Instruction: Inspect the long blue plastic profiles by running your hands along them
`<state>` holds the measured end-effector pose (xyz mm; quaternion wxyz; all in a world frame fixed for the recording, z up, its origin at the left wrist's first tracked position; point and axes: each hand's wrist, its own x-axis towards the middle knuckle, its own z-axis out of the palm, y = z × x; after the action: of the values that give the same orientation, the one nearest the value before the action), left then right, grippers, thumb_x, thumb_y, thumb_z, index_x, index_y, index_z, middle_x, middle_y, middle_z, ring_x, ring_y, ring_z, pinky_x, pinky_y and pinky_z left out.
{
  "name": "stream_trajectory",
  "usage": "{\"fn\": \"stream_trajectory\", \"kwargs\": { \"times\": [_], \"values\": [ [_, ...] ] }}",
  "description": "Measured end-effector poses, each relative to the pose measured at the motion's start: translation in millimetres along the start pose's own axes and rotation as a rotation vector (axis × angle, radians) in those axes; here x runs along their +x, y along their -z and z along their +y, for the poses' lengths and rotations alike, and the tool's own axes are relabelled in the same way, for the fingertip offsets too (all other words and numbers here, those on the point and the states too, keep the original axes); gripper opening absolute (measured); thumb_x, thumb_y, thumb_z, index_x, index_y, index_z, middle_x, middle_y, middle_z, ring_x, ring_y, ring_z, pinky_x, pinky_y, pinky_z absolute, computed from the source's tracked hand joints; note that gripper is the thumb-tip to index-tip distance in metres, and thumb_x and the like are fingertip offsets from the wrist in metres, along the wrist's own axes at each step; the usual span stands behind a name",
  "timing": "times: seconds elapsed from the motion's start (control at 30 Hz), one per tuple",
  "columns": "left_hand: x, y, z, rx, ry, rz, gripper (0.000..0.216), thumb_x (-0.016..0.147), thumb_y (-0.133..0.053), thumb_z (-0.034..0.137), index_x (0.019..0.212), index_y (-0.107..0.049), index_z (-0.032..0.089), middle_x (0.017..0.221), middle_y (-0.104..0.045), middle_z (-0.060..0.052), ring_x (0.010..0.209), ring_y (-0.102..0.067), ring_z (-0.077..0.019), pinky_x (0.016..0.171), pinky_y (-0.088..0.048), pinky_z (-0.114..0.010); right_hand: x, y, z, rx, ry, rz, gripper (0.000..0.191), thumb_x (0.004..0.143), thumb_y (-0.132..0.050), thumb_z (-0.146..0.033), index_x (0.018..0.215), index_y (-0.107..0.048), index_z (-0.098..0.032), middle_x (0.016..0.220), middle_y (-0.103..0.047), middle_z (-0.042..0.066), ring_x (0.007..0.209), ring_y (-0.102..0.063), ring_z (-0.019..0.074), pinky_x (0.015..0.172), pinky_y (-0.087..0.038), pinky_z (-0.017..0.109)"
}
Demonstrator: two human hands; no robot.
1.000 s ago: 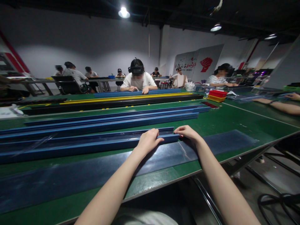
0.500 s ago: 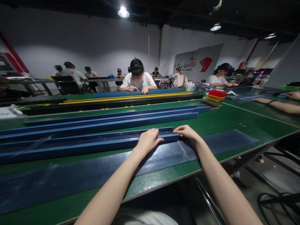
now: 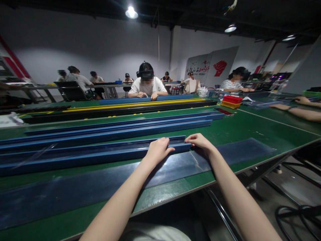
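A long blue channel rail [image 3: 82, 155] lies across the green table [image 3: 245, 129] in front of me. My left hand [image 3: 157, 150] is closed over the rail's near wall close to its right end. My right hand [image 3: 199, 142] pinches the rail's very end, fingers curled on it. A thin clear strip [image 3: 37, 152] lies in the rail's groove toward the left. Under both forearms lies a dark blue mat [image 3: 100, 182].
More blue rails [image 3: 120, 129] lie behind mine, then yellow and black rails [image 3: 130, 106]. A red and yellow tray [image 3: 232, 102] sits at the back right. A person sits opposite [image 3: 147, 85]; another person's forearm [image 3: 301, 113] rests at the right. Cables lie on the floor [image 3: 296, 214].
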<state>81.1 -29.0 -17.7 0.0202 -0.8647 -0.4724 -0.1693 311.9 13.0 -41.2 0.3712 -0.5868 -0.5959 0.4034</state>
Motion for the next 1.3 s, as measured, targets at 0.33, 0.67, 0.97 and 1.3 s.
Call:
{"fn": "stream_trajectory", "kwargs": {
  "times": [0.33,0.67,0.97,1.3],
  "values": [
    [-0.5,1.0,1.8,0.039,-0.01,0.013,0.027,0.081,-0.051,0.046,0.082,-0.053,0.019,0.085,-0.061,-0.001,0.078,-0.058,-0.0163,0.062,-0.038,-0.024,2.2,-0.1,1.7,-0.006,0.002,0.001,0.01,0.056,-0.064,-0.019,0.061,-0.067,-0.012,0.052,-0.059,0.002,0.044,-0.044,0.0068,0.043,-0.034,0.02],
    [-0.5,0.0,2.1,0.032,0.004,0.005,0.027,0.081,-0.05,0.045,0.084,-0.054,0.019,0.086,-0.062,-0.003,0.08,-0.058,-0.0176,0.064,-0.04,-0.025,5.3,1.5,6.1,0.019,0.014,-0.019,0.015,0.055,-0.066,-0.026,0.063,-0.064,-0.013,0.055,-0.059,0.002,0.047,-0.046,0.0073,0.042,-0.034,0.019],
    [-1.5,-0.2,3.4,0.051,0.004,-0.004,0.027,0.083,-0.048,0.045,0.086,-0.054,0.019,0.088,-0.062,-0.003,0.082,-0.058,-0.0182,0.065,-0.041,-0.026,5.2,0.8,5.0,-0.008,0.024,-0.02,0.014,0.058,-0.063,-0.027,0.061,-0.062,-0.013,0.055,-0.057,0.001,0.048,-0.045,0.0076,0.042,-0.033,0.019],
    [-3.3,-5.3,4.5,0.128,-0.075,-0.034,0.028,0.088,-0.04,0.04,0.088,-0.055,0.017,0.09,-0.061,-0.007,0.087,-0.056,-0.0197,0.071,-0.042,-0.028,2.3,-1.7,0.0,0.012,0.006,-0.011,0.017,0.064,-0.058,-0.03,0.058,-0.06,-0.014,0.054,-0.055,0.0,0.048,-0.042,0.0066,0.042,-0.033,0.018]
  ]
}}
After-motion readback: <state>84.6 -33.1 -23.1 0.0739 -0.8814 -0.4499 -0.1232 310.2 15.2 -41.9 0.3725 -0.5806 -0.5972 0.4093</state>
